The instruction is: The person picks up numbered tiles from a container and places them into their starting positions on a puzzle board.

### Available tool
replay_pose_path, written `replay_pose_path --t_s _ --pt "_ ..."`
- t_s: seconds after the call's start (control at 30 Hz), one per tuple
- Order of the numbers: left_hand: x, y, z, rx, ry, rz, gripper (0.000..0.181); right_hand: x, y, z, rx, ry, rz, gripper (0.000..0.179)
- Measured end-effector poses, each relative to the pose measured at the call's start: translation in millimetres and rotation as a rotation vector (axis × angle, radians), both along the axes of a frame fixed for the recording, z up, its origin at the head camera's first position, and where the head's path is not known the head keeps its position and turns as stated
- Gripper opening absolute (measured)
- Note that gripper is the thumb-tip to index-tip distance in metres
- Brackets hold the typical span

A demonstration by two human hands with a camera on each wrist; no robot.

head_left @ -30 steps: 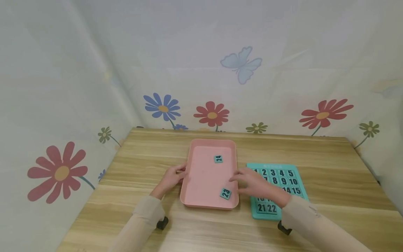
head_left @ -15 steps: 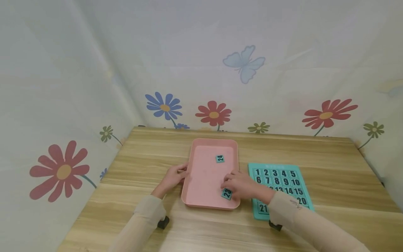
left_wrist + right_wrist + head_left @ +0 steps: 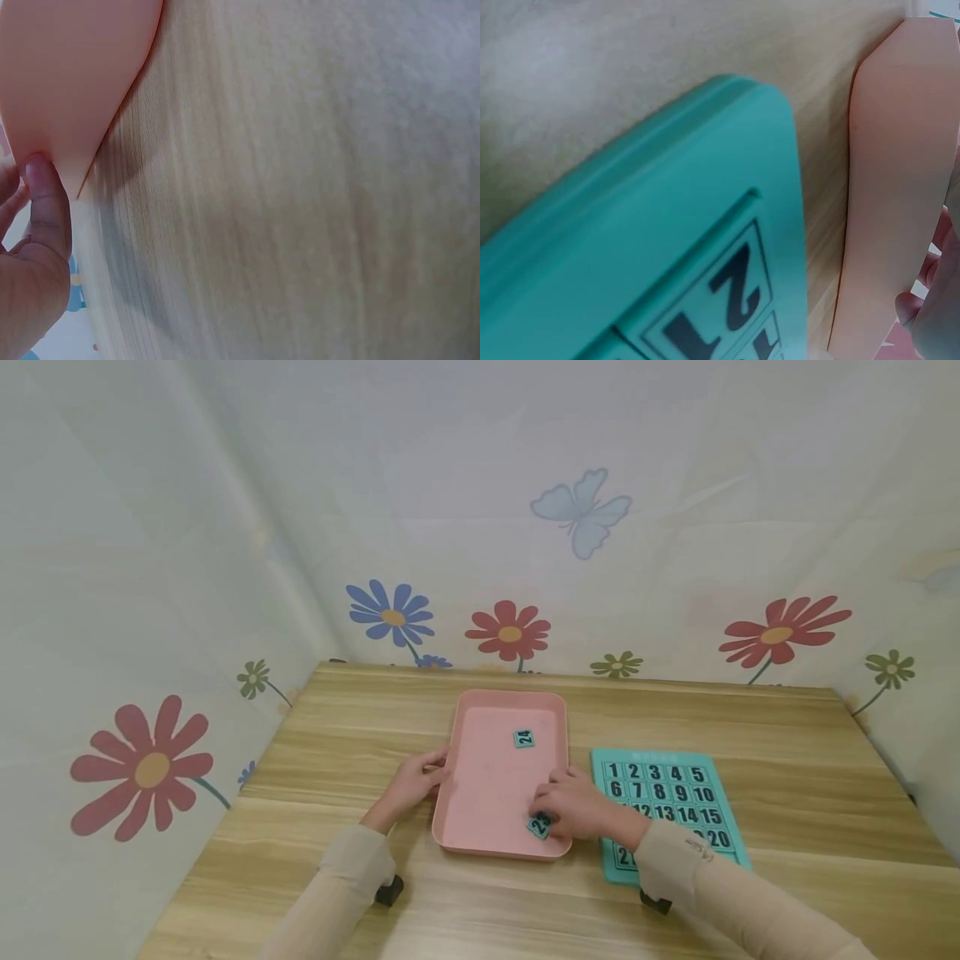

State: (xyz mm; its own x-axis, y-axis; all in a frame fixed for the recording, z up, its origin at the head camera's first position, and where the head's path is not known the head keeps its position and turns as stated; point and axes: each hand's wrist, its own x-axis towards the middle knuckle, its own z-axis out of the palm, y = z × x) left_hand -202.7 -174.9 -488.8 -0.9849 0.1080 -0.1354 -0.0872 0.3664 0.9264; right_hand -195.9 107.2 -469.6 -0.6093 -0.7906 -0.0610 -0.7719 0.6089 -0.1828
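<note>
A pink tray (image 3: 480, 802) lies on the table, holding two small teal number tiles. My left hand (image 3: 411, 783) grips its left rim, the thumb (image 3: 49, 202) pressing on the outer wall in the left wrist view. My right hand (image 3: 572, 803) reaches over the right rim and pinches the tile marked 23 (image 3: 537, 827), whose upper part the fingers cover. Further back in the tray lies the tile marked 24 (image 3: 523, 738), turned sideways. In the right wrist view the fingertips (image 3: 909, 307) show beyond the tray's side wall (image 3: 900, 150); the tile is hidden there.
To the right of the tray lies a teal number board (image 3: 731, 814) with rows of numbered tiles, partly under my right forearm. The wooden table (image 3: 360, 718) meets a fabric wall (image 3: 420, 510) printed with flowers at its back.
My right hand has moved left from the tray's right rim down onto the tile marked 23, which has turned slightly under the fingers. The left hand stays on the rim.
</note>
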Motion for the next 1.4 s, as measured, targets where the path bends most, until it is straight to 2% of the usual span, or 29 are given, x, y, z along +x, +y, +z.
replay_pose_path --t_s 0.17,0.33,0.57,0.7,0.87,1.1,1.27,1.4 --pt "0.0 0.7 -1.6 0.007 0.011 0.003 0.043 0.8 1.4 -2.1 -0.040 -0.015 -0.023 0.030" --pt "0.6 0.6 -2.8 0.018 0.005 0.003 0.043 2.4 4.7 2.0 -0.137 -0.017 -0.038 0.030" --pt "1.6 0.7 -2.5 0.017 0.012 0.011 0.043 5.5 21.8 26.9 -0.285 -0.039 -0.125 0.026" --pt "2.3 1.0 -0.9 0.020 0.026 0.002 0.043 7.5 39.3 35.0 -0.324 -0.043 -0.185 0.028" --pt "2.2 1.8 0.1 0.031 0.026 0.001 0.043 11.5 67.2 39.3 -0.349 -0.032 -0.225 0.029" --pt "1.7 1.8 0.1 0.023 0.020 0.011 0.043 20.8 104.3 35.0 -0.343 -0.011 -0.309 0.029" --pt "1.5 1.4 0.1 0.012 0.018 0.016 0.043 27.4 126.9 27.6 -0.302 -0.008 -0.324 0.027" --pt "1.2 1.7 0.2 0.011 0.009 0.015 0.043 31.7 142.5 21.1 -0.270 -0.038 -0.316 0.028"
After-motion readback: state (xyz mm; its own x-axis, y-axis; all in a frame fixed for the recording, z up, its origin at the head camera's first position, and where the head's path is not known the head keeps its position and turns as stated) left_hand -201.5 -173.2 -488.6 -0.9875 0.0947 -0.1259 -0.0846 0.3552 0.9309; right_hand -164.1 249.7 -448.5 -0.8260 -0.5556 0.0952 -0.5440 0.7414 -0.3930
